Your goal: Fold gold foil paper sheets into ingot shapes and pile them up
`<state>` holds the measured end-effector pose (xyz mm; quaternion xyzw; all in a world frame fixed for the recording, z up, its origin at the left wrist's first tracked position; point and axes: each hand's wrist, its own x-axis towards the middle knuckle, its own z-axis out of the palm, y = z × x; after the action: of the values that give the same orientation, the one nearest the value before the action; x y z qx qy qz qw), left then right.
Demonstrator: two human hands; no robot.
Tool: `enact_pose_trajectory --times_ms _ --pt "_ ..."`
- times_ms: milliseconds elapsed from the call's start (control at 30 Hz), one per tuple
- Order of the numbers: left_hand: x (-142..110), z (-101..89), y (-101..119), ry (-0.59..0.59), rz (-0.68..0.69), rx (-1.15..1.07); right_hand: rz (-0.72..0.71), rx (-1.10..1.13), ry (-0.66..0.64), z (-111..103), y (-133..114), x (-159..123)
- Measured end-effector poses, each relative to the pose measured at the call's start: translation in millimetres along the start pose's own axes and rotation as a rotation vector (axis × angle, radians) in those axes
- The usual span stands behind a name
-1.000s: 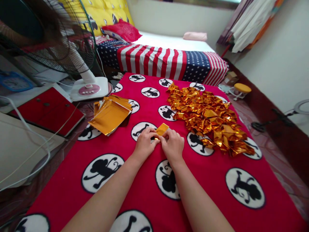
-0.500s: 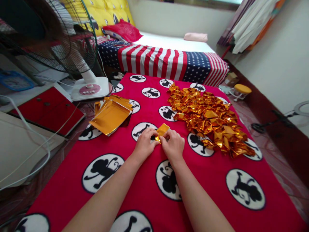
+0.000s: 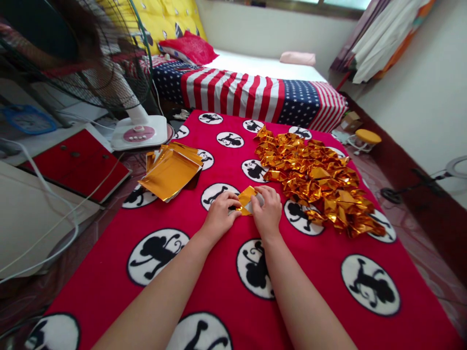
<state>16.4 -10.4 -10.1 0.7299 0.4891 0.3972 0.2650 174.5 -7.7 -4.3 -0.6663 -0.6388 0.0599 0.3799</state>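
Note:
Between my hands is a small sheet of gold foil paper [image 3: 246,195], partly folded, with some of its pale grey back showing. My left hand [image 3: 222,210] pinches its left side close to the cloth. On the right side, the fingers and thumb of my right hand [image 3: 267,206] are closed on the paper, by the grey part. Fingers cover much of the folds. A stack of flat gold foil sheets [image 3: 170,172] lies to the left. Over on the right is a heap of folded gold foil pieces [image 3: 314,177].
The red cloth [image 3: 310,287] with monkey prints covers the table. At the left stands a fan [image 3: 140,130] beside a red-topped cabinet [image 3: 78,160]. Behind is a bed with a striped cover [image 3: 233,90]. A yellow stool [image 3: 368,136] is on the floor to the right.
My right hand has shifted slightly right and up, away from the left hand. More of the paper's grey back now shows. The left hand keeps its pinch; the whole view has shifted slightly.

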Motion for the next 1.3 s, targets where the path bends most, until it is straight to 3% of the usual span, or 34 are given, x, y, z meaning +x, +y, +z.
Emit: enact_pose_trajectory --times_ms 267,400,667,967,1167,1300 --pt "0.2 -6.3 -3.4 -0.044 0.051 -0.001 0.025 0.097 -0.086 7.2 13.3 16.9" --pt "-1.6 -12.2 -1.6 -0.019 0.039 0.153 0.025 0.072 -0.115 5.0 17.8 14.5" --pt "11.8 -24.7 10.5 -0.132 -0.156 0.424 0.119 -0.115 -0.274 -21.5 7.2 5.3" --pt "22.0 -17.6 7.9 -0.133 -0.124 0.487 0.148 -0.243 -0.364 -41.4 3.0 -11.5" --pt "13.1 -16.3 4.8 -0.102 -0.099 0.408 0.012 -0.227 -0.205 -40.4 -13.2 -4.8" --pt "11.6 -17.2 4.3 -0.106 -0.099 0.365 -0.053 -0.136 -0.319 -23.6 -24.9 3.2"
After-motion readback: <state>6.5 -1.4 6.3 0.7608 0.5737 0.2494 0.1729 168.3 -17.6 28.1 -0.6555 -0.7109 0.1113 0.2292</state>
